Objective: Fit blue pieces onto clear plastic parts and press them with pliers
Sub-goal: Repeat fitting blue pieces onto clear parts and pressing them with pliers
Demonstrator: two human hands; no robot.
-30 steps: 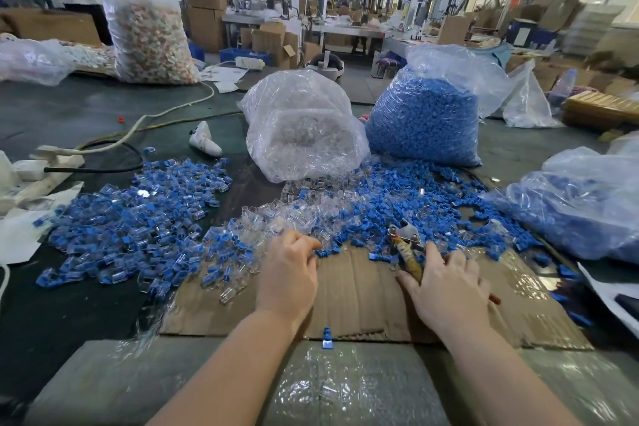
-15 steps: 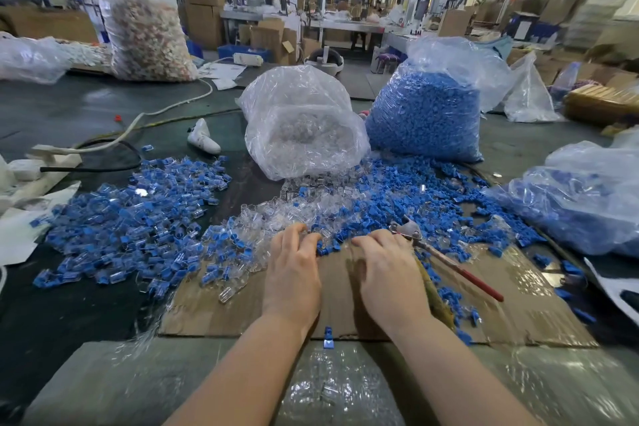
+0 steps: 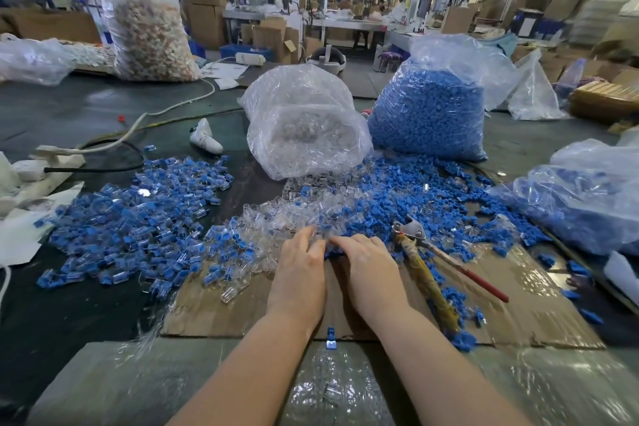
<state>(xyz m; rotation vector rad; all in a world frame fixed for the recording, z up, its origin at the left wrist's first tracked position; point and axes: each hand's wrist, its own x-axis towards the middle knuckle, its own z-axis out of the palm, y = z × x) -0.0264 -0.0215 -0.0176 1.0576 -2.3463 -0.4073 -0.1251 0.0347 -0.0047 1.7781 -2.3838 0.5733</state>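
Both hands meet in the middle of the frame. The left hand [image 3: 300, 264] and right hand [image 3: 368, 263] reach with curled fingers into the clear plastic parts [image 3: 276, 221] and blue pieces [image 3: 397, 197]; what each grip holds is hidden. The pliers [image 3: 420, 252] lie just right of the right hand, nose pointing up the frame.

Single head-worn view looks forward and down, close over the worktable [image 3: 86, 287].
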